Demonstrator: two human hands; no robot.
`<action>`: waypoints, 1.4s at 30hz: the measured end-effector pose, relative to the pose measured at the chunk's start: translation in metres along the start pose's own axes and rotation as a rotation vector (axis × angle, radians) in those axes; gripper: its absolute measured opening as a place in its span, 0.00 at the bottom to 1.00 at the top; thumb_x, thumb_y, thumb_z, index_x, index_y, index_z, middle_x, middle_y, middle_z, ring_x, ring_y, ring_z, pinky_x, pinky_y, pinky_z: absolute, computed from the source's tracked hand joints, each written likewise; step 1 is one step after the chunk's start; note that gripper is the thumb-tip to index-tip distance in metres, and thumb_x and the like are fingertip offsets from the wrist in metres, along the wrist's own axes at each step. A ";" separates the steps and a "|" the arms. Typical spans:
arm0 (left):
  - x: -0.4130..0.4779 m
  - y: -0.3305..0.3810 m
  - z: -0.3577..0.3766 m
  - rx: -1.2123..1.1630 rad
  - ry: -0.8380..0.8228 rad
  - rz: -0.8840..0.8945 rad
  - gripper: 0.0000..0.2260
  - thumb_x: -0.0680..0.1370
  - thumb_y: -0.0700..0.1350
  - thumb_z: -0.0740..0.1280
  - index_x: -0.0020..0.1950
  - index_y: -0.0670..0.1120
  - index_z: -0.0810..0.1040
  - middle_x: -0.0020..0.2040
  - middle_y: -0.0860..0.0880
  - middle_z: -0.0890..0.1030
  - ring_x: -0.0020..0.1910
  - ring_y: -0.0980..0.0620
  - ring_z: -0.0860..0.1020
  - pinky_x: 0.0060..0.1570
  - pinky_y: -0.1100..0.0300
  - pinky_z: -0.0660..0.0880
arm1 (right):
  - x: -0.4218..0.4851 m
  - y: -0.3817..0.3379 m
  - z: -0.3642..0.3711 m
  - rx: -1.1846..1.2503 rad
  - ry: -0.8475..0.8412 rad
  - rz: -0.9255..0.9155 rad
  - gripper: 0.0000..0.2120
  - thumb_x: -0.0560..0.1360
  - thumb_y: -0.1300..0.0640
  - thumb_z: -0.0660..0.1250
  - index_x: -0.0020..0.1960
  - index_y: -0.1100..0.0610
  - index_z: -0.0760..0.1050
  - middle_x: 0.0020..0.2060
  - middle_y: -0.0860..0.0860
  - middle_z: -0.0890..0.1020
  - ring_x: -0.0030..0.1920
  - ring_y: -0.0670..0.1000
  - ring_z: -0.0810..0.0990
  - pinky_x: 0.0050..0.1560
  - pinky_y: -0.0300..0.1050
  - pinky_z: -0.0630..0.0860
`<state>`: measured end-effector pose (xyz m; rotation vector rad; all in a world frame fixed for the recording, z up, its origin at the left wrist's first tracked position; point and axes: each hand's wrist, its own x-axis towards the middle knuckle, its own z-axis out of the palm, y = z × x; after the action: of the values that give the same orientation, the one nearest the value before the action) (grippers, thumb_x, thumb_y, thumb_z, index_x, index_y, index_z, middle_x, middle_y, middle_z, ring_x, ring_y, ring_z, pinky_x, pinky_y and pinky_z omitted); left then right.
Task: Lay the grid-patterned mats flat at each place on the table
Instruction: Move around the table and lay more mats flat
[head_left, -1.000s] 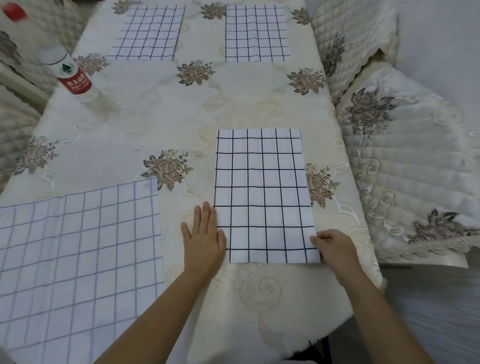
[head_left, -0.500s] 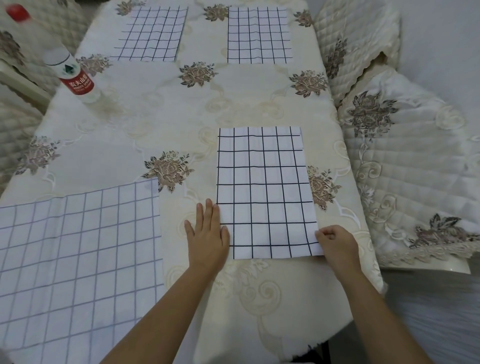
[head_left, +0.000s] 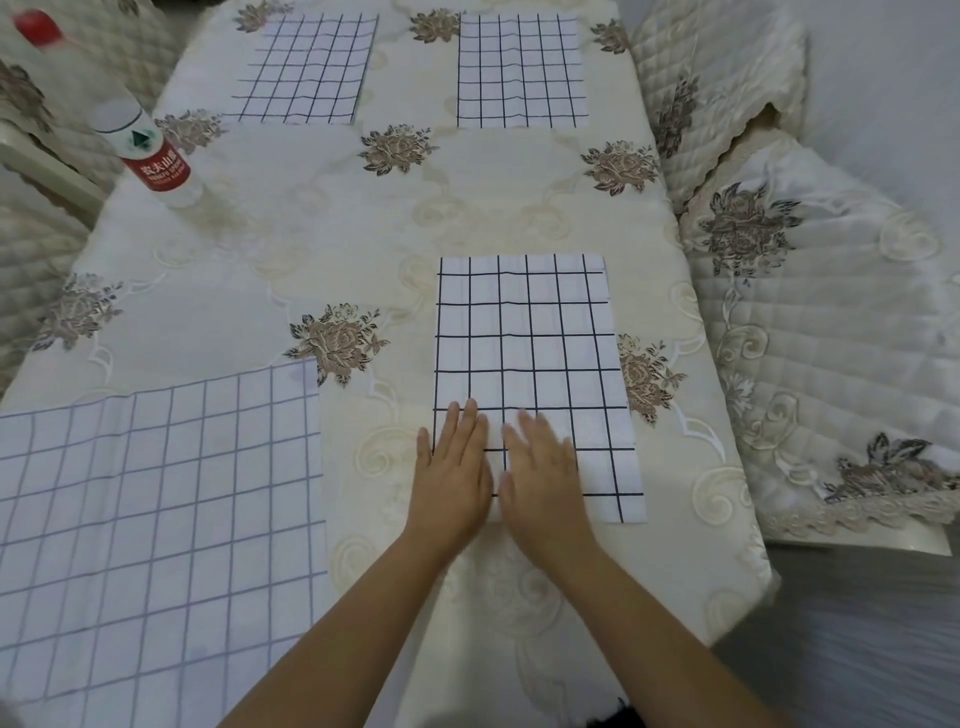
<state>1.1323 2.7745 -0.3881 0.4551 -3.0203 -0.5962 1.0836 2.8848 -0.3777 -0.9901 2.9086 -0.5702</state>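
My left hand and right hand lie flat, fingers open, holding nothing, on the near mat on the worktop. It looks thin, light, floppy; I'd pinch corners.

A thin, matt white mat printed with a black grid lies smooth under both palms, the left hand and right hand spread flat on its near end. Beneath it, a cream tablecloth shows a soft satin sheen and raised brown floral embroidery. Left of the hands, a larger grid cloth looks woven and faintly creased. Far ahead to the left, a clear plastic bottle carries a glossy red label. Right of the hands, quilted chair covers gleam like padded satin, edged with lace.
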 end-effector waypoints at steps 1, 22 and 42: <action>0.000 -0.001 0.003 0.010 -0.034 -0.028 0.25 0.76 0.48 0.49 0.72 0.41 0.63 0.74 0.46 0.58 0.73 0.45 0.55 0.67 0.41 0.54 | 0.001 -0.006 0.006 -0.007 -0.068 -0.013 0.21 0.73 0.56 0.53 0.65 0.58 0.69 0.63 0.57 0.76 0.66 0.57 0.71 0.62 0.59 0.69; 0.004 -0.020 -0.012 -0.122 0.110 -0.169 0.22 0.75 0.48 0.50 0.63 0.41 0.73 0.70 0.42 0.69 0.72 0.43 0.61 0.68 0.38 0.58 | -0.005 0.091 -0.035 0.261 -0.070 0.440 0.31 0.73 0.48 0.45 0.75 0.56 0.52 0.75 0.49 0.51 0.75 0.48 0.46 0.72 0.54 0.41; 0.088 -0.046 -0.013 0.100 -0.098 -0.190 0.32 0.73 0.58 0.35 0.76 0.47 0.43 0.75 0.53 0.38 0.72 0.56 0.35 0.71 0.44 0.40 | 0.076 0.137 -0.021 -0.110 -0.123 0.233 0.29 0.76 0.47 0.45 0.73 0.57 0.59 0.73 0.53 0.62 0.73 0.58 0.60 0.65 0.66 0.60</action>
<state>1.0618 2.7038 -0.3960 0.7459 -3.1335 -0.4908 0.9399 2.9472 -0.3974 -0.6542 2.9129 -0.3285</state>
